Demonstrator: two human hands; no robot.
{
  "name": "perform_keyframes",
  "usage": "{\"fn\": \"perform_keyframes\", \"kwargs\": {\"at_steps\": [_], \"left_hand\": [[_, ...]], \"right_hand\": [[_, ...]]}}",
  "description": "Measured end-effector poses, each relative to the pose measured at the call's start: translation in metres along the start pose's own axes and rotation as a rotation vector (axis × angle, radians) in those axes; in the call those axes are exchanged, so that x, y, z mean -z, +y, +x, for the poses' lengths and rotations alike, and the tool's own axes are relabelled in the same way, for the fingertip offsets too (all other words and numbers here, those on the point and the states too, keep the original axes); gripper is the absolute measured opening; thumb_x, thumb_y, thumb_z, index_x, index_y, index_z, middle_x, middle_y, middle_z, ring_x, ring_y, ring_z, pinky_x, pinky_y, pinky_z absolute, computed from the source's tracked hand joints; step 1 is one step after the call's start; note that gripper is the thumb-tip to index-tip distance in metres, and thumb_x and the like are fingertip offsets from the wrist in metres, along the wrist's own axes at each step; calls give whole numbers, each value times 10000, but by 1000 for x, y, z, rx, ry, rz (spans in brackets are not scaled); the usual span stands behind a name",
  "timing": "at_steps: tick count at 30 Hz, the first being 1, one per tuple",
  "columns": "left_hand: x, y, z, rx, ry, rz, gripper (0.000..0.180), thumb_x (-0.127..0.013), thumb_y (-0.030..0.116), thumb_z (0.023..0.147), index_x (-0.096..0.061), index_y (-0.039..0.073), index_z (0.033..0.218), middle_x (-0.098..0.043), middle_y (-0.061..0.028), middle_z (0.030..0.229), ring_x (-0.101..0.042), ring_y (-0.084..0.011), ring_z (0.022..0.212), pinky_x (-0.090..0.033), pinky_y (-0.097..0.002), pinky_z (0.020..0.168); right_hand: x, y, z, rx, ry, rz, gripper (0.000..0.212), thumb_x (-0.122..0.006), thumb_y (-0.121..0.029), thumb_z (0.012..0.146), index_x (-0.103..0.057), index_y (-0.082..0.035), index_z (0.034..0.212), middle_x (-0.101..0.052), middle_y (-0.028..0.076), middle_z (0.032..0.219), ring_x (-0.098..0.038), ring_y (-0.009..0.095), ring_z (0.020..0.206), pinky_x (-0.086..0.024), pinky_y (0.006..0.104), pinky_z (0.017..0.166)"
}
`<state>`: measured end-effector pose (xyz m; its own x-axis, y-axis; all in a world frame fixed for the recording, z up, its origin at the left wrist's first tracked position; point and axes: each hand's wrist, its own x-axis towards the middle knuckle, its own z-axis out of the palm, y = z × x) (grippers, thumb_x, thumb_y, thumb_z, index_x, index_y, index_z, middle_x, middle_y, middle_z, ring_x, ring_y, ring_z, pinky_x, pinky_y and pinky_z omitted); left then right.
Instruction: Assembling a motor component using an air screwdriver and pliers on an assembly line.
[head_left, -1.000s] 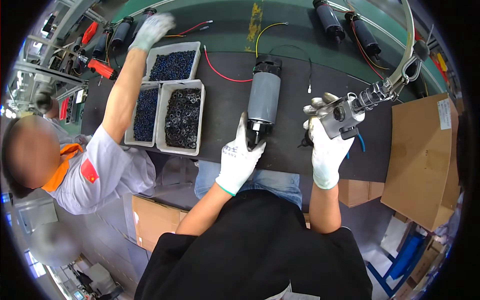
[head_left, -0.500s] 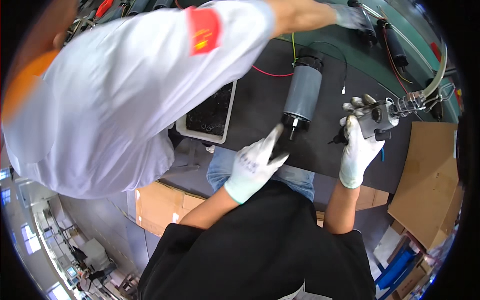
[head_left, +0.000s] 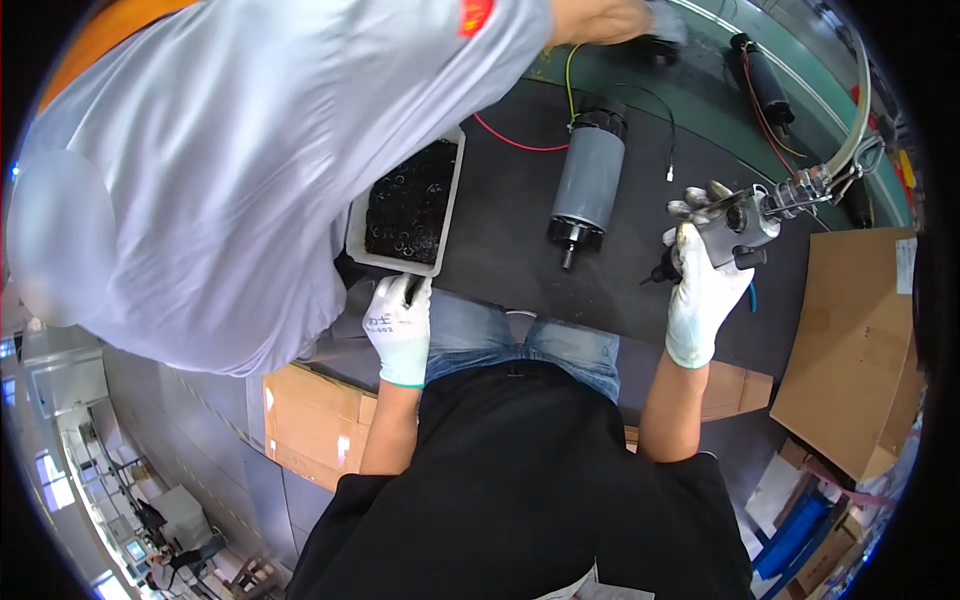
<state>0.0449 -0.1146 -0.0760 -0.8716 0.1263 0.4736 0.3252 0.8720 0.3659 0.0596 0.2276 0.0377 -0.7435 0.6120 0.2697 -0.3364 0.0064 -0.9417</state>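
My left hand (head_left: 398, 325), in a white glove, is at the near rim of a pale tray (head_left: 438, 262) of small black rings. Its fingers are bent and appear to grip that rim; the fingertips are partly hidden. On the right, my gloved right hand (head_left: 705, 290) is wrapped around a grey metal air tool (head_left: 738, 238) with a black tip and a spring-sleeved hose. Between my hands, a grey cylindrical motor (head_left: 590, 180) lies on the dark bench, its shaft toward me. Red, yellow-green and black wires leave its far end.
A co-worker's grey-sleeved arm (head_left: 420, 80) reaches across the far left, partly over the tray. Their gloved hand (head_left: 665, 25) is at a dark motor on the green far surface. Another black motor (head_left: 765, 80) lies there. A cardboard box (head_left: 850, 340) stands right of the bench.
My left hand has moved left from beside the motor's shaft to the tray's near rim. My right hand still holds the air tool. The co-worker's arm has shifted, uncovering more of the tray.
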Motion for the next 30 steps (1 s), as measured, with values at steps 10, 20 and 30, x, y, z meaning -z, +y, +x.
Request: {"fn": "perform_keyframes", "kwargs": {"at_steps": [10, 20, 30], "left_hand": [[39, 122, 28, 362, -385, -1076, 165, -822, -53, 845, -752, -41, 995, -768, -102, 1013, -689, -104, 888, -537, -248, 767], [36, 148, 41, 359, -468, -1390, 219, -859, -38, 818, -756, -38, 1011, -770, -116, 1024, -697, -129, 839, -549, -244, 736], [33, 149, 34, 625, -433, -1790, 130, -674, -32, 996, -641, -47, 1121, -732, -186, 1077, -744, -211, 876, -608, -286, 709]], "right_hand": [[-13, -33, -15, 52, -100, 524, 578, -675, -52, 944, -481, 7, 1486, -613, 163, 1286, -638, 257, 1056, -553, 301, 673], [-12, -74, -14, 72, -283, 1025, 661, -675, -43, 961, -424, -83, 1572, -601, 180, 1327, -624, 366, 1118, -637, 393, 715], [-15, -72, -14, 63, -288, 1048, 658, -661, -49, 965, -418, -78, 1576, -600, 186, 1348, -622, 357, 1095, -639, 398, 693]]}}
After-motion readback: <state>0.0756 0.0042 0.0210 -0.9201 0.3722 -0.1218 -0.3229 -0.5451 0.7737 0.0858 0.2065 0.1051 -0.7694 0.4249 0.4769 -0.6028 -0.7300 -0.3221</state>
